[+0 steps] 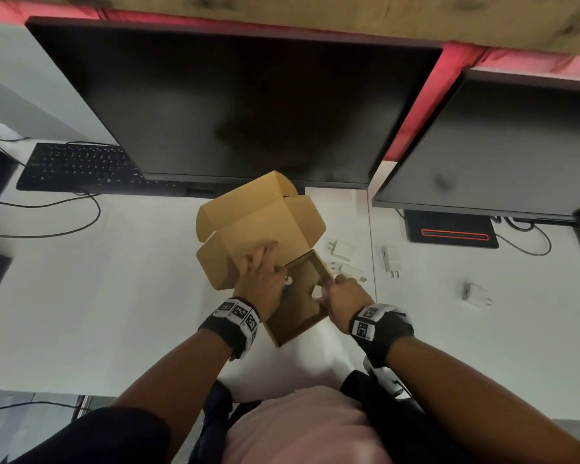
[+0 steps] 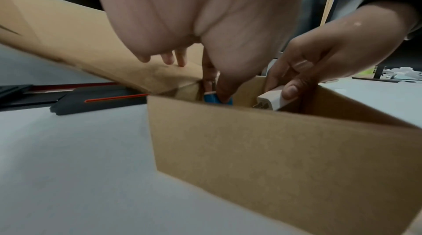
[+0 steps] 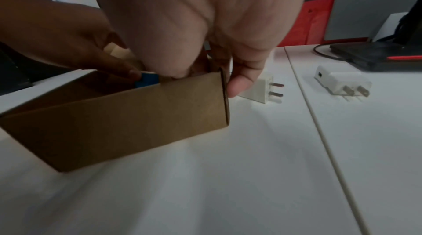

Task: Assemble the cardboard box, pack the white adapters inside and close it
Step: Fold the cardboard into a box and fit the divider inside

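- The keyboard [image 1: 81, 167] lies at the upper left of the head view, partly under the monitor [image 1: 235, 105].
- The cardboard box [image 1: 295, 296] stands open at frame centre on the white desk [image 1: 114, 279], its lid flaps [image 1: 258, 226] raised.
- The left hand [image 1: 260, 283] reaches into the box, its grip pinching a blue-ended adapter [image 2: 218, 101].
- The right hand [image 1: 344, 296] has its grip curled round a white adapter [image 2: 274, 101] at the box's right rim.
- Spare adapters [image 1: 340, 251] lie on the desk right of the box, one [image 1: 477, 294] well apart.
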